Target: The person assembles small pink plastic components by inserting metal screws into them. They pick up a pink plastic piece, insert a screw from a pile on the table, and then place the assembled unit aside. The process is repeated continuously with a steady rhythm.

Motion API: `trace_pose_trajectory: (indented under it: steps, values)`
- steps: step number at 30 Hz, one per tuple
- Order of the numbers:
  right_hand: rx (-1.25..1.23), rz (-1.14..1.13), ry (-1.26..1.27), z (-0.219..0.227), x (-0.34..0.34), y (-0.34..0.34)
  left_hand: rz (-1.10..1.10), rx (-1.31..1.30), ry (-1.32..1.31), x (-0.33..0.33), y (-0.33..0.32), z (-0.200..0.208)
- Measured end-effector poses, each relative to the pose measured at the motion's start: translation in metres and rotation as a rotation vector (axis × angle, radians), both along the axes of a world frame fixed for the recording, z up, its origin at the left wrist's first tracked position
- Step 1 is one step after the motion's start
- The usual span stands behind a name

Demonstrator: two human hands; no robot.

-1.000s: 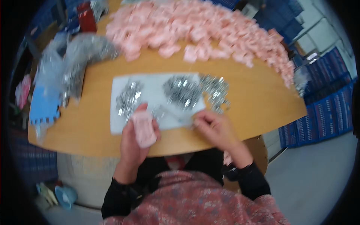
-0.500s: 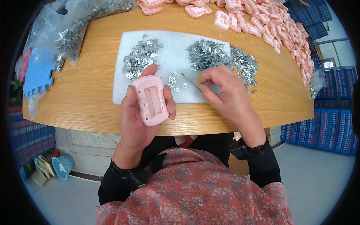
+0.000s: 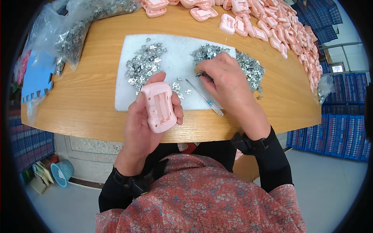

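Observation:
My left hand (image 3: pixel 138 120) is wrapped round a pink plastic shell (image 3: pixel 160 106), its hollow battery compartment facing up. Over the right-hand heap of springy metal pieces (image 3: pixel 208 50), my right hand (image 3: pixel 231 83) has thumb and fingers pinched together; what lies between the fingertips is hidden. A slim screwdriver with a clear bluish handle (image 3: pixel 214 108) rests on the white foam sheet (image 3: pixel 180 46), below the right hand. Between the hands, several small flat metal contacts (image 3: pixel 178 89) lie loose. A second heap of flat metal contacts (image 3: pixel 143 64) spreads on the sheet's left part.
Many pink shells (image 3: pixel 272 29) are piled along the table's far right edge. Clear plastic bags of metal parts (image 3: pixel 72 42) stand at the far left, beside a blue foam tile (image 3: pixel 37 75). More metal pieces (image 3: pixel 252 72) spill past the sheet onto the wooden table (image 3: pixel 89 105).
My right hand has moved left and farther away, onto the right-hand heap, uncovering the screwdriver's handle. The left hand still holds the pink shell, almost unmoved.

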State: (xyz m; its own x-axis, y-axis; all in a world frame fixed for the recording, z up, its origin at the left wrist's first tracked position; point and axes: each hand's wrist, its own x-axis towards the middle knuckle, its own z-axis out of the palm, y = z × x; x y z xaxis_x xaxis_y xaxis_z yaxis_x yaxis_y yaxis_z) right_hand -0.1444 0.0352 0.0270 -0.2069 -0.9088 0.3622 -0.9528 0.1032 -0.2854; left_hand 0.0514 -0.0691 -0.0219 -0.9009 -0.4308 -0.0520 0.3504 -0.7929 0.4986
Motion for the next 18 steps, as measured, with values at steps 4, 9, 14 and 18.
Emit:
trace_pose_trajectory:
  steps: [4, 9, 14, 18]
  values:
    - [0.008, 0.058, -0.004, -0.004, -0.005, -0.005, -0.017, 0.014, 0.012, 0.000, -0.001, -0.003]
    - [0.015, -0.073, -0.184, 0.001, -0.005, -0.001, -0.027, 0.010, 0.017, 0.002, -0.002, -0.004]
    - [0.065, 0.098, 0.112, 0.004, 0.001, -0.006, -0.056, 0.026, 0.005, 0.000, -0.002, 0.000]
    - [0.081, 0.112, 0.076, 0.002, -0.006, -0.011, -0.084, 0.042, 0.012, 0.000, -0.004, -0.001]
